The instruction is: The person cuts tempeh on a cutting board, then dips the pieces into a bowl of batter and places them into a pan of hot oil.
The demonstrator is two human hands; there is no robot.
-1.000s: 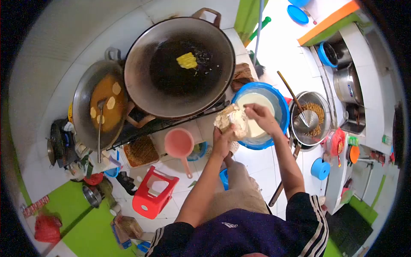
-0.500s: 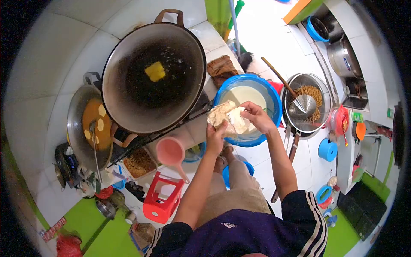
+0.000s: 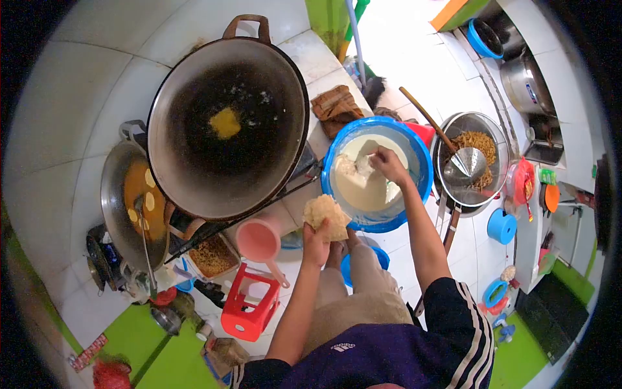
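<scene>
My left hand (image 3: 316,245) grips a stack of pale, crumbly tempeh slices (image 3: 326,212) beside the near-left rim of a blue basin (image 3: 426,172). Inside the basin is creamy white batter (image 3: 369,196). My right hand (image 3: 390,166) is over it, fingers pinched on a thin tempeh slice (image 3: 364,154) that touches the batter and is partly coated. To the left, a large dark wok (image 3: 188,155) holds oil, with one yellow battered piece (image 3: 225,123) in the middle.
A second wok (image 3: 120,194) holds orange liquid, pale pieces and a ladle. Right of the basin, a strainer (image 3: 502,162) contains brown fried bits beneath a skimmer (image 3: 468,166). A pink dipper (image 3: 258,238) and a red stool (image 3: 249,311) stand at lower left.
My right hand has pulled a slice off the stack and moved it down into the batter. My left hand has drawn back from the basin with the other slices.
</scene>
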